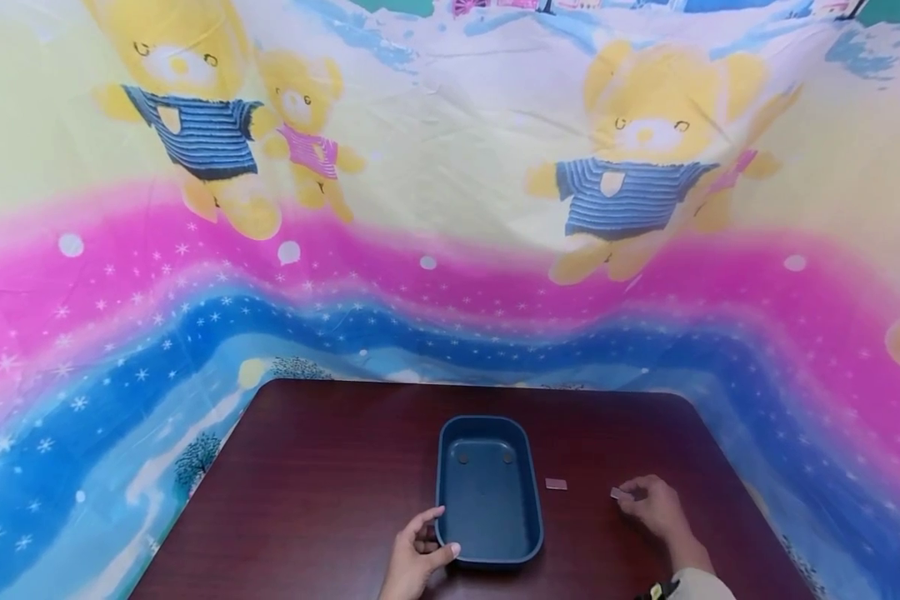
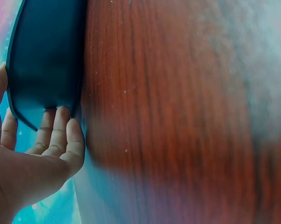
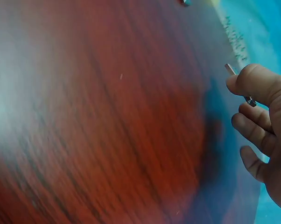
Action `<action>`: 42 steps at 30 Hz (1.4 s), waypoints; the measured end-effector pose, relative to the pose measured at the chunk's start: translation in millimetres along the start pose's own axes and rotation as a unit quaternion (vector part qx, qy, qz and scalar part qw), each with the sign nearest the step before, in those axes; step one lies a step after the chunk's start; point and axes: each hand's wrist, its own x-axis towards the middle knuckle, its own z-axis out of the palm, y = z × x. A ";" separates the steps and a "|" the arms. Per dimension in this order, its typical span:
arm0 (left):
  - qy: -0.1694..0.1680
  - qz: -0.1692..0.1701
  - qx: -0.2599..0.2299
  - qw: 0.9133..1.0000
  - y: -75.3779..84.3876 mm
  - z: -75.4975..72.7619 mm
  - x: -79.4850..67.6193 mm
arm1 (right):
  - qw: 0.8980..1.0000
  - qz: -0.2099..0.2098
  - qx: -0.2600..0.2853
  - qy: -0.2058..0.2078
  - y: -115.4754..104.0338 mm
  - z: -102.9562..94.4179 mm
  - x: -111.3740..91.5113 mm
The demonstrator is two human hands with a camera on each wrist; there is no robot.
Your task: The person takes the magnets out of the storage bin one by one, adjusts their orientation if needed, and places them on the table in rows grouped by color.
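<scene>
A dark blue rectangular tray (image 1: 487, 504) with rounded corners lies lengthwise on the table. At its near left corner my left hand (image 1: 412, 554) grips the wall, thumb over the rim and fingers against the outside; the left wrist view shows those fingers (image 2: 59, 133) against the tray's side (image 2: 47, 56). To the right of the tray, my right hand (image 1: 658, 507) pinches a small flat rectangular piece (image 1: 619, 493) between thumb and fingertips. Both ends of that piece (image 3: 230, 69) show past the thumb in the right wrist view. A similar pinkish piece (image 1: 556, 484) lies between tray and right hand.
Two small round brownish spots (image 1: 462, 459) show at the tray's far end; I cannot tell what they are. The dark red-brown wooden table (image 1: 330, 475) has rounded far corners. A printed cloth with bears (image 1: 637, 158) hangs behind it and along both sides.
</scene>
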 end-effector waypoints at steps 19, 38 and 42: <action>0.006 0.003 0.014 1.000 -11.7 0.5 5.9 | 0.992 -0.002 -0.093 -0.089 1.1 -5.9 18.0; -0.005 0.003 -0.006 1.000 6.0 1.2 -4.1 | 0.993 0.001 -0.080 -0.088 7.5 1.2 17.4; 0.001 0.006 -0.001 1.000 9.1 1.1 -6.6 | 0.997 -0.009 -0.063 -0.050 2.8 4.0 11.5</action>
